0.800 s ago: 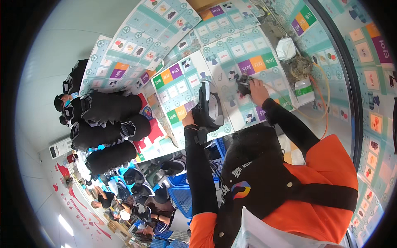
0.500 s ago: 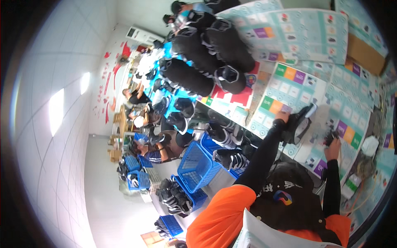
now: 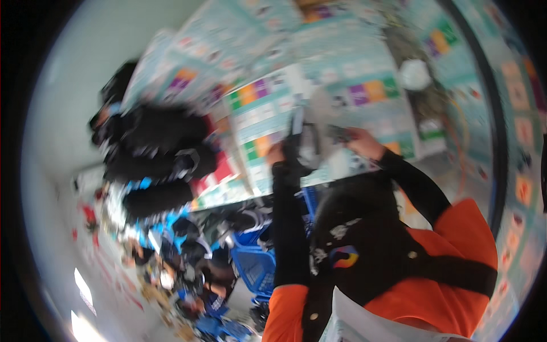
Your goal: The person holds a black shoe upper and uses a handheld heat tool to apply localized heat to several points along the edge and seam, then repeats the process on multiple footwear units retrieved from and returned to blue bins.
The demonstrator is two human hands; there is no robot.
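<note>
- Black-and-grey shoe (image 3: 308, 149) touches my left hand (image 3: 276, 153), lying just right of it; too blurry, can't tell if I'm gripping.
- My right hand (image 3: 366, 143), farther off, pinches some small dark object (image 3: 339, 134).
- Shoe's long axis runs near-to-far across the patterned tabletop (image 3: 393, 118).

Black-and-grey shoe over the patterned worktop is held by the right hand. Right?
No, wrong hand: the head view shows the left hand holding the black-and-grey shoe over the patterned worktop.

No wording can be read: blurred lettering (image 3: 345, 229) is borne by the black apron (image 3: 373, 268) and the printed sheets (image 3: 373, 74).
</note>
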